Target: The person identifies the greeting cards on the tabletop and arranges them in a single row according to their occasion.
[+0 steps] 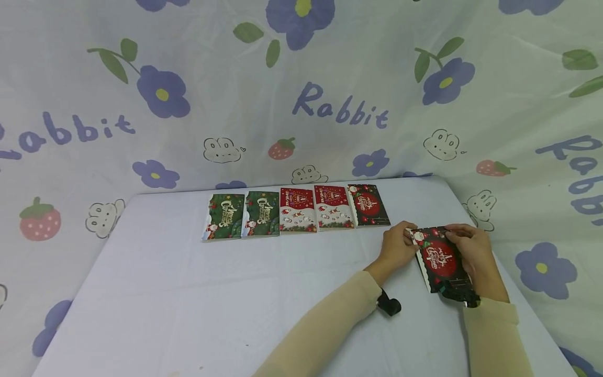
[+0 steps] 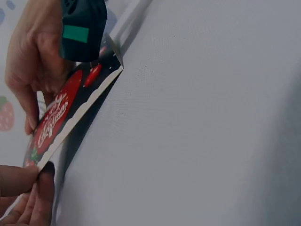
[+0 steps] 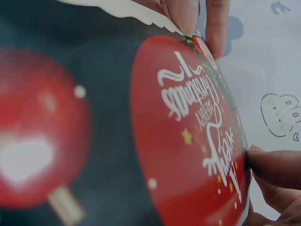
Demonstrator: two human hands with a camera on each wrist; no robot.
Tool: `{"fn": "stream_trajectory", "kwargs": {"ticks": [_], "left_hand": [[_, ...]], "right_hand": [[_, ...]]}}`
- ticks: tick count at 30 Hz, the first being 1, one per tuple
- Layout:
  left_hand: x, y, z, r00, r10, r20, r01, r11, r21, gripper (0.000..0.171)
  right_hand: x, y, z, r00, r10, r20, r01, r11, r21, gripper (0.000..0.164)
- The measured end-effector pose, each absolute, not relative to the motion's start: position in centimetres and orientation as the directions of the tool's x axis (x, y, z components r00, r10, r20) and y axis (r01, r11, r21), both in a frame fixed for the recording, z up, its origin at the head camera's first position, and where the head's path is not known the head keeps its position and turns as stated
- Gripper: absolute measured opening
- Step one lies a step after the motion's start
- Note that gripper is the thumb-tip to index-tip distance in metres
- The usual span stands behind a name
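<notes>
A black Christmas card (image 1: 438,259) with a red circle and white lettering is held up between both hands over the right side of the table. My left hand (image 1: 397,246) pinches its far left corner; in the left wrist view the thumb (image 2: 16,180) lies on the front with fingers behind. Along the far right edge, my right hand (image 1: 477,256) grips the card between thumb and fingers, as the right wrist view shows at the fingers (image 3: 277,165). One long edge is white and scalloped, and the card looks slightly opened at one end in the left wrist view.
Along the back of the white table (image 1: 188,293) lies a row of cards: two green cards (image 1: 226,215), two red and white cards (image 1: 298,210), and another black card (image 1: 369,205) at its right end. A patterned cloth (image 1: 226,104) hangs behind.
</notes>
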State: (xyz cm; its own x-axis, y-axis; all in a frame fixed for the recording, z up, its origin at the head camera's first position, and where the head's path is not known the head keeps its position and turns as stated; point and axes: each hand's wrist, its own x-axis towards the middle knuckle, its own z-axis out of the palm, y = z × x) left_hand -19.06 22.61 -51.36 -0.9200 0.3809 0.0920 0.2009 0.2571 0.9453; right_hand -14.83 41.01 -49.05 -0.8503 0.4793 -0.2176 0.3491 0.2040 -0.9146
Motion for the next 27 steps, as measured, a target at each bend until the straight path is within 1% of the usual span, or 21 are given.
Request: {"fn": "stream_trajectory", "kwargs": {"ticks": [2,6,9,12,15,18,22,27], "left_hand": [[-19.2,22.6,-51.5,-0.923,0.371,0.099,0.196,0.233,0.952,0.046],[-19.2,22.4,-51.3,-0.93,0.356,0.088,0.159,0.177,0.971,0.046],[-19.2,22.2,-51.0,-0.934,0.349,0.076,0.13,0.135,0.982,0.042],[-19.1,22.1,-50.8,-0.938,0.336,0.079,0.13,0.134,0.982,0.037],[-19.2,22.0,-50.7,-0.946,0.316,0.073,0.125,0.147,0.981,0.034],[-19.2,22.0,-50.5,-0.952,0.305,0.041,0.089,0.144,0.986,0.034],[-18.9,21.9,-50.4,-0.953,0.302,0.007,0.049,0.132,0.99,0.036],[-17.9,21.6,-50.8,-0.938,0.348,0.013,0.05,0.099,0.994,0.04]], "right_hand": [[-14.8,41.1,-49.1,-0.863,0.458,-0.212,0.33,0.195,-0.924,0.019],[-14.5,41.9,-49.4,-0.902,0.374,-0.216,0.269,0.095,-0.958,0.019],[-14.3,42.4,-49.5,-0.929,0.304,-0.212,0.224,0.004,-0.975,0.023],[-14.2,42.6,-49.6,-0.943,0.268,-0.196,0.195,-0.03,-0.98,0.026],[-14.2,42.5,-49.7,-0.947,0.267,-0.178,0.182,-0.012,-0.983,0.029],[-14.3,42.2,-49.8,-0.946,0.278,-0.168,0.174,-0.003,-0.985,0.029],[-14.3,42.0,-49.5,-0.945,0.286,-0.16,0.154,-0.044,-0.987,0.029],[-14.4,41.8,-49.2,-0.934,0.32,-0.162,0.14,-0.088,-0.986,0.03]]}}
